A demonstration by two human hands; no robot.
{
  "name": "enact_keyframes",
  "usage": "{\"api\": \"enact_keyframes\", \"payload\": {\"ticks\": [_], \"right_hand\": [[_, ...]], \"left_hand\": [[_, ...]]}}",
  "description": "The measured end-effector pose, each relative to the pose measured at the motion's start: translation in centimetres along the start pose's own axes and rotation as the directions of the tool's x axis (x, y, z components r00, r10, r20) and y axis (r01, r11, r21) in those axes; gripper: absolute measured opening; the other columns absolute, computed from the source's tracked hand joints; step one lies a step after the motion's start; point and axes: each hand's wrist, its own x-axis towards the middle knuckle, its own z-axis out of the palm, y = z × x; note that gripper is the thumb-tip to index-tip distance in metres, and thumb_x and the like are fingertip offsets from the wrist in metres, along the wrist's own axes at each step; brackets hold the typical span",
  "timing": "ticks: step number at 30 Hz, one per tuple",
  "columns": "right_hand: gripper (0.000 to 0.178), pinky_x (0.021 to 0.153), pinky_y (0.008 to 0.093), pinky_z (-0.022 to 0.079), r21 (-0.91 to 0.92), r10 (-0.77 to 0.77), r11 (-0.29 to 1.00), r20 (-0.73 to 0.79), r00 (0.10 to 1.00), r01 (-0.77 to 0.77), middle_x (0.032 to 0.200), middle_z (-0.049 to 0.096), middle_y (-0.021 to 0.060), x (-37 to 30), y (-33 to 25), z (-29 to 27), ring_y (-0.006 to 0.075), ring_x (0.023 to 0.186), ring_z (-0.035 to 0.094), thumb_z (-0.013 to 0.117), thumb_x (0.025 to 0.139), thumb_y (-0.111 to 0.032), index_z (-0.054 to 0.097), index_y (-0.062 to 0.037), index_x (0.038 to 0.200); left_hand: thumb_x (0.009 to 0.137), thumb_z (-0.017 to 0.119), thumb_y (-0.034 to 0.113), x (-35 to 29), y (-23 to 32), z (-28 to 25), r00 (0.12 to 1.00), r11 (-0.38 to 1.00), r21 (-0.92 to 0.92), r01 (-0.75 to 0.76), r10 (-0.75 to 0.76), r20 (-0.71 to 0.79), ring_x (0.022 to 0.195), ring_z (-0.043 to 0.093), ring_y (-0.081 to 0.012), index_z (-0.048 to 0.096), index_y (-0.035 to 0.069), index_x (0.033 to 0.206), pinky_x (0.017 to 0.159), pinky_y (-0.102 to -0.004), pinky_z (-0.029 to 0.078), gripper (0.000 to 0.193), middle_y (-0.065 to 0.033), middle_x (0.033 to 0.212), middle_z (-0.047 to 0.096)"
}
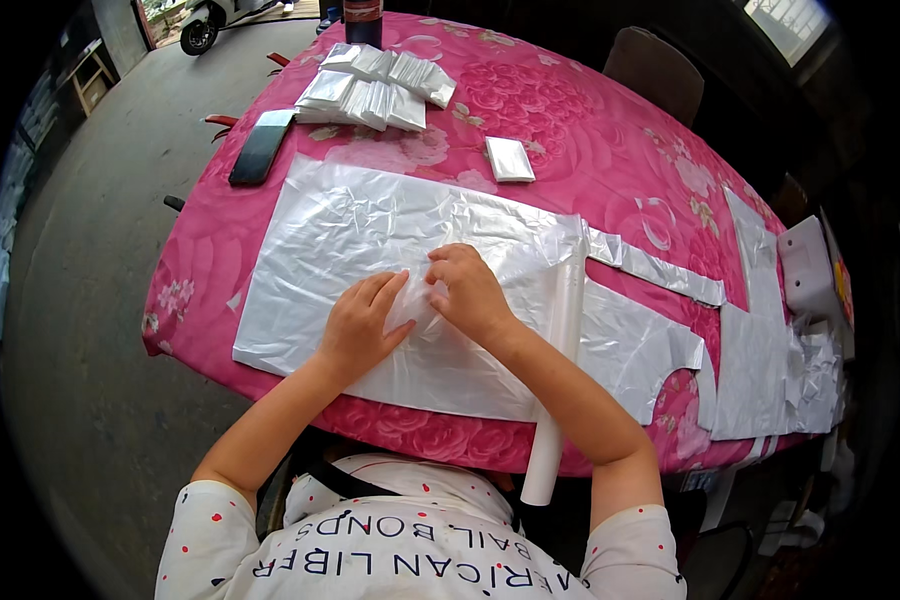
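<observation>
A stack of thin white plastic bags [310, 225] lies flat across the near middle of the table. Over it, a thin translucent plastic film [535, 250] runs from beside a white tube [568, 300] toward my hands. My left hand [363, 318] is open, fingers stretched and thumb apart, its fingertips by the film's edge. Close to its right, my right hand [470, 296] has curled fingers and seems to grip the film; the exact contact is hard to see. The tube lies across the bags under my right forearm, its near end past the table edge.
Folded white packets [370, 90] are heaped at the far left near a dark bottle [363, 22] and a phone [262, 148]. One small packet [510, 160] lies alone. More bags [755, 360] and a white box [808, 265] are at right, on a pink floral cloth [570, 110].
</observation>
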Motion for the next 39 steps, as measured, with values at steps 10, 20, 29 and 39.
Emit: {"api": "enact_keyframes", "payload": {"ticks": [10, 20, 29, 39], "right_hand": [[0.010, 0.088, 0.0355, 0.043, 0.210, 0.076, 0.975, -0.007, 0.997, -0.073, 0.104, 0.061, 0.0126, -0.3, 0.6, -2.4, 0.0277, 0.104, 0.052, 0.062, 0.066, -0.008, 0.056, -0.0028, 0.071], [0.003, 0.091, 0.0299, 0.040, 0.667, 0.455, 0.630, 0.096, 0.885, -0.397, 0.115, 0.058, 0.0103, -6.7, 7.6, -15.0, 0.0147, 0.102, 0.053, 0.053, 0.075, -0.004, 0.054, -0.0035, 0.078], [0.021, 0.065, 0.0229, 0.042, 0.862, 0.966, 0.243, -0.259, 0.026, -0.445, 0.089, 0.060, 0.0043, -23.0, 22.2, -27.1, 0.0103, 0.074, 0.055, 0.056, 0.081, -0.019, 0.058, -0.0047, 0.095], [0.044, 0.104, 0.0387, 0.027, -0.177, 0.312, 0.834, -0.630, 0.711, -0.523, 0.125, 0.048, 0.0144, -15.1, 10.8, -18.1, 0.0306, 0.119, 0.040, 0.055, 0.075, -0.004, 0.048, -0.0005, 0.118]], "left_hand": [[0.070, 0.071, 0.026, -1.1, -0.5, -1.0, 0.996, 0.999, 0.016, 0.031, -0.032, 0.080, 0.099, 0.054, -0.0327, 0.044, 0.002, 0.126, 0.084, -0.0397, 0.044, 0.067, -0.0165, 0.108, 0.056], [0.078, 0.064, 0.009, -0.6, -1.4, -0.8, 0.953, 0.919, -0.273, 0.285, -0.302, -0.021, 0.081, 0.062, -0.0250, 0.056, 0.003, 0.112, 0.072, -0.0321, 0.049, 0.035, -0.0138, 0.093, 0.063], [0.087, 0.057, 0.010, -0.2, -3.6, -1.0, 0.644, 0.215, -0.847, 0.487, -0.743, 0.181, 0.078, 0.060, -0.0090, 0.056, -0.001, 0.106, 0.068, -0.0220, 0.047, 0.022, -0.0041, 0.090, 0.063], [0.088, 0.056, 0.012, -0.3, -4.9, -3.5, 0.497, -0.085, -0.948, 0.307, -0.835, 0.236, 0.091, 0.054, -0.0125, 0.049, 0.002, 0.109, 0.082, -0.0263, 0.044, 0.025, -0.0052, 0.101, 0.055]]}}
